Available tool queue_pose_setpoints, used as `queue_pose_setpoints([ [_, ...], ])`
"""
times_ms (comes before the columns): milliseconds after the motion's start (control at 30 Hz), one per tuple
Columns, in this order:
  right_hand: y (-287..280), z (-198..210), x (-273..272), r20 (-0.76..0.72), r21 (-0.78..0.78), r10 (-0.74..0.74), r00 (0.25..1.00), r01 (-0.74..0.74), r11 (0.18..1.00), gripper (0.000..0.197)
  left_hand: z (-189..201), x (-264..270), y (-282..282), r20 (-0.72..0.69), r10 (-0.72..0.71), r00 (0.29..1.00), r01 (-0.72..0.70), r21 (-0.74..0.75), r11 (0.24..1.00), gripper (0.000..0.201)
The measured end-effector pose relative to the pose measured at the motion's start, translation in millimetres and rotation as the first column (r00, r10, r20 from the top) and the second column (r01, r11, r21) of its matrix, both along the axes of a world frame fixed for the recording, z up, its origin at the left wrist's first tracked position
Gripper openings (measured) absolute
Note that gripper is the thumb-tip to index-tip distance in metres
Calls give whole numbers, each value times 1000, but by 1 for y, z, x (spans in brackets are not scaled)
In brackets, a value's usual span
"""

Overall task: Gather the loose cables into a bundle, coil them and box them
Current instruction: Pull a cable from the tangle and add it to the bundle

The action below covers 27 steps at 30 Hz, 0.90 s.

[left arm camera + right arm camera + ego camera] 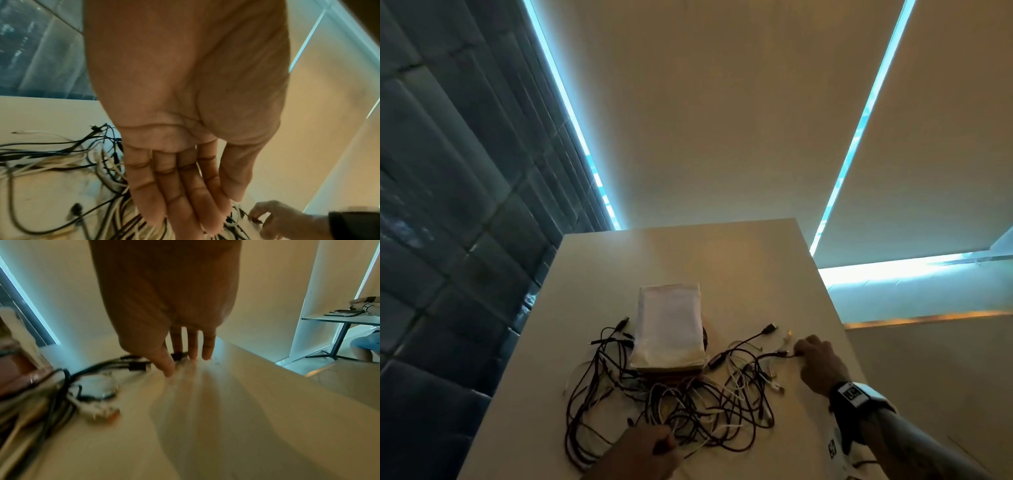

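A tangle of black and white cables lies spread on the white table, around a small box with a pale top. My left hand is at the near edge of the tangle. In the left wrist view its fingers are straight and lie on the cables. My right hand is at the right end of the tangle, fingertips down on the table, pinching the end of a black cable. The right wrist view is blurred; a black plug shows at my fingertips.
The table's right edge runs close beside my right hand. A dark padded wall stands to the left. A white tagged item lies under my right forearm. Another table with a seated person is far off to the right.
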State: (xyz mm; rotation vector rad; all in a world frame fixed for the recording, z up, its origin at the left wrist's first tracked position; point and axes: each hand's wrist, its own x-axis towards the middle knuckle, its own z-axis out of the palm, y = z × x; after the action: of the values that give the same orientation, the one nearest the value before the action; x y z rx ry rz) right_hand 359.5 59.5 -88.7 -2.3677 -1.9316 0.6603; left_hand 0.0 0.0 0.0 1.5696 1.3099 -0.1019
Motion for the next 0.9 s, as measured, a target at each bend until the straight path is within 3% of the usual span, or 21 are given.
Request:
queue_pose_setpoints([
  [100, -18, -8, 0, 15, 45, 15, 1000, -16, 999, 18, 15, 17, 7, 99, 40, 994, -43, 31, 999, 13],
  [233, -26, 6, 5, -109, 138, 126, 986, -111, 984, 15, 28, 39, 15, 170, 36, 985, -61, 144, 988, 13],
  [333, -18, 52, -5, -220, 321, 252, 942, -174, 931, 9, 46, 59, 29, 218, -1, 976, -76, 345, 935, 13],
  [467, -17, 128, -39, -293, 506, 450, 843, -262, 821, 11, 63, 84, 46, 255, -89, 963, -87, 607, 790, 31],
  [533, -21, 160, -58, -379, 577, 495, 782, -218, 787, 13, 67, 92, 49, 208, -132, 969, -31, 635, 772, 35],
  [633, -26, 190, -80, -492, 649, 542, 681, -127, 750, 14, 71, 92, 47, 305, -138, 942, -91, 629, 772, 27],
  [767, -29, 191, -105, -656, 604, 451, 605, 61, 795, 14, 84, 84, 40, 492, -52, 869, -321, 641, 697, 15],
  [833, -33, 186, -120, -789, 463, 348, 507, 116, 879, 24, 88, 79, 40, 518, 17, 855, -420, 674, 608, 27],
  [900, -36, 177, -137, -866, 347, 290, 408, 72, 935, 32, 92, 74, 39, 541, 99, 835, -504, 682, 530, 31],
])
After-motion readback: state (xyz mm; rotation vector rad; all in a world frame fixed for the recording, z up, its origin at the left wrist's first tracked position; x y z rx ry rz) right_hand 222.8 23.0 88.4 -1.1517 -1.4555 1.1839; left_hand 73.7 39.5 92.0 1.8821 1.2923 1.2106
